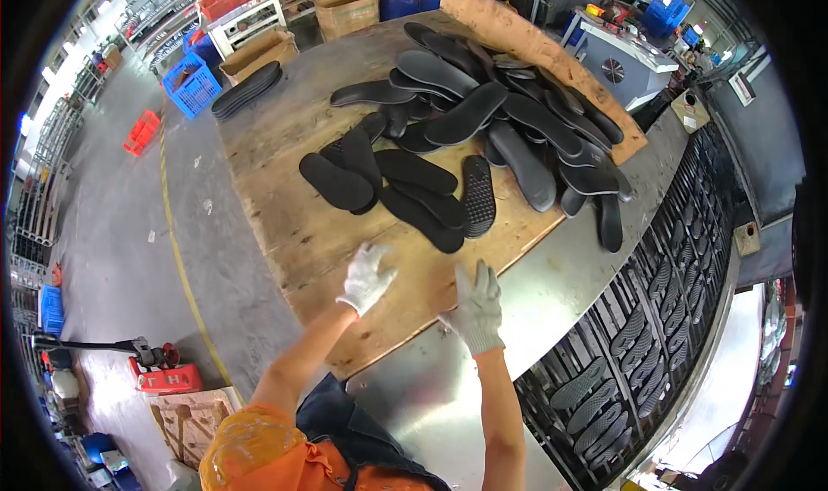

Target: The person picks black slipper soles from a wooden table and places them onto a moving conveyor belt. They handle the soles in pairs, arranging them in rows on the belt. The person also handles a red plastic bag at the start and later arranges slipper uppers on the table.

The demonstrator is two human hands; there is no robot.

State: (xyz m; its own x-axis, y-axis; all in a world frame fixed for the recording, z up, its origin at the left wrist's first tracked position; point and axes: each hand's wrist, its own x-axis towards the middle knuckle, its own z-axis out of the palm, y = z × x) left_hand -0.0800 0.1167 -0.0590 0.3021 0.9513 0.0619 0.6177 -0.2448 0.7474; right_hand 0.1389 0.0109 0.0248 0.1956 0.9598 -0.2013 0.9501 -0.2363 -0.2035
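Orange sleeve (pixel 259 444) lowest in view, at the person's shoulder; both bare forearms reach up from it over the bench (pixel 285 232). Left hand (pixel 366 277), white knit glove, palm down, fingers loosely curled, over bare wood; holds nothing. Right hand (pixel 475 306), same glove, fingers spread flat and wide, at the edge where the wood board meets the grey metal sheet (pixel 595 241); also empty. Cannot tell whether either hand touches the surface.

Nearest soles (pixel 423 200): a small cluster of black shoe soles lying flat just beyond the hands, apart from both. One of them, the tread sole (pixel 479 194), lies tread side up with a dotted pattern. Behind it the main pile (pixel 509 116) of black soles, overlapping in all directions, runs to the far right of the bench against a raised wooden board (pixel 535 47). A separate stack (pixel 248 88) of soles sits at the far left corner.

Right of the bench: a dark rack (pixel 638 336) with rows of soles laid tread up. Floor to the left: yellow line (pixel 183 267), blue crate (pixel 191 84), red pallet jack (pixel 159 370). Cardboard boxes (pixel 347 10) beyond the bench.
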